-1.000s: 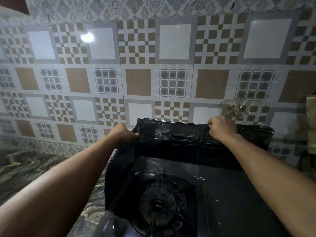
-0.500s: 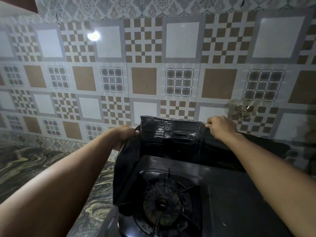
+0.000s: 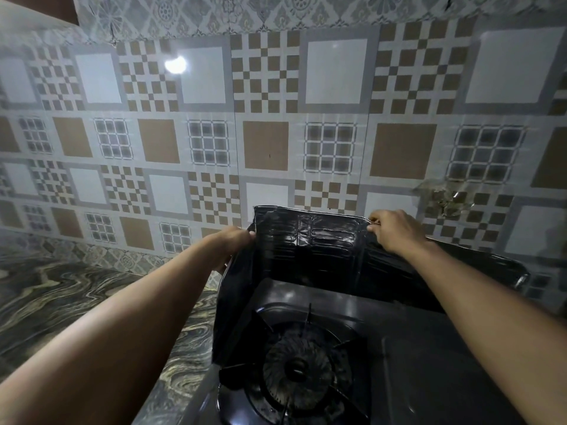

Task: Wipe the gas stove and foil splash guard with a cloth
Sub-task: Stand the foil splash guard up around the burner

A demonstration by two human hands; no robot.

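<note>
1. my fingers (image 3: 372, 223) on the right hand (image 3: 395, 231) are pinched shut on the top edge of the foil splash guard (image 3: 310, 240), near the fold between its back panels; my left hand (image 3: 231, 242) is curled around the guard's left corner, though its fingertips are hidden behind the foil, so i judge a grip there rather than see it
2. the tiled wall (image 3: 276, 118) fills most of my view, with a damaged patch at the right
3. the marbled counter (image 3: 76, 302) spreads out at lower left, beside the stove
4. the gas stove (image 3: 414, 363) sits at lower right, its burner (image 3: 297, 369) and pan support dark and not yet wiped, as far as i can judge
5. the guard stands along the stove's back and left edges; compared with a second ago, the back panel's right part has sagged lower and tilts away to the right, while the part between my hands stays upright
6. no cloth is in view, so i read this as straightening or lifting the guard ahead of wiping; the thin foil could crease if i pull hard
</note>
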